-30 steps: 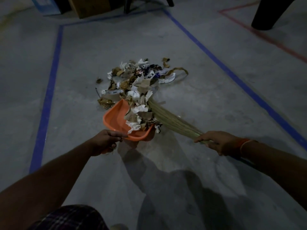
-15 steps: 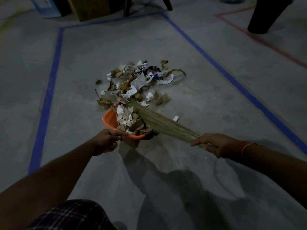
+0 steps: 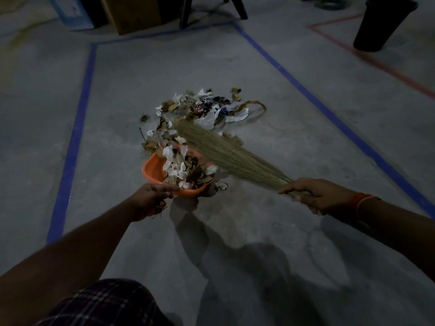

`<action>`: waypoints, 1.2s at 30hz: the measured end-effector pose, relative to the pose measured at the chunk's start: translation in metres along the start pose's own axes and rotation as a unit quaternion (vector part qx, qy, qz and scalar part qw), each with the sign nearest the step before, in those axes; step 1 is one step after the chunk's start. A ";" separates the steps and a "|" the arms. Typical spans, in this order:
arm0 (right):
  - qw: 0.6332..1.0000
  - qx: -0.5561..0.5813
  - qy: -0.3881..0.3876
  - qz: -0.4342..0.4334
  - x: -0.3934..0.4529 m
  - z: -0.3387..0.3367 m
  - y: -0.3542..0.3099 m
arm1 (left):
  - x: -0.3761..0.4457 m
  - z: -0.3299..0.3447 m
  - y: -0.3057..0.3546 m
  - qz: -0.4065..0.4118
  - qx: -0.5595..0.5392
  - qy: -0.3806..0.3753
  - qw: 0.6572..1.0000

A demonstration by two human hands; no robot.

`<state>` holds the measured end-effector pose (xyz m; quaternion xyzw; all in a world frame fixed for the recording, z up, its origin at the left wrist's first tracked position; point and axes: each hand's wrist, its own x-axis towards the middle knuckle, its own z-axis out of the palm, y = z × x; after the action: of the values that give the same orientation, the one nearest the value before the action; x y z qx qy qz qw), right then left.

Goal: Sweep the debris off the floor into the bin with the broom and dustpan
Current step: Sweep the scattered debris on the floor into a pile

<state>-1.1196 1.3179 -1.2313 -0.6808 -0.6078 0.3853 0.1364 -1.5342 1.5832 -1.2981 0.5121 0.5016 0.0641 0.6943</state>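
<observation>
My left hand (image 3: 150, 200) has its grip closed on the near rim of the orange dustpan (image 3: 153, 170), which is heaped with torn paper and dry leaves. My right hand (image 3: 315, 196) is wrapped tight around the broom (image 3: 226, 151), right of the dustpan; its bristles reach over the dustpan's far edge into the debris (image 3: 204, 109) lying on the floor (image 3: 259, 231) just beyond it. The black bin (image 3: 381, 22) stands far beyond the dustpan, to the right.
</observation>
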 end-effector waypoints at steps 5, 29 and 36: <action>0.998 0.038 0.031 0.045 -0.005 -0.009 -0.004 | -0.006 -0.001 0.001 0.012 -0.015 0.003 1.000; 0.995 -0.013 -0.037 0.089 -0.022 -0.022 -0.007 | -0.010 -0.010 0.002 0.050 -0.042 0.040 0.997; 0.994 0.019 -0.014 0.103 -0.023 -0.024 -0.009 | -0.018 -0.015 0.003 0.059 -0.045 0.056 0.996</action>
<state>-1.1089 1.3052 -1.2011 -0.7315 -0.5287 0.4188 0.1005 -1.5533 1.5838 -1.2834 0.5046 0.5054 0.1560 0.6824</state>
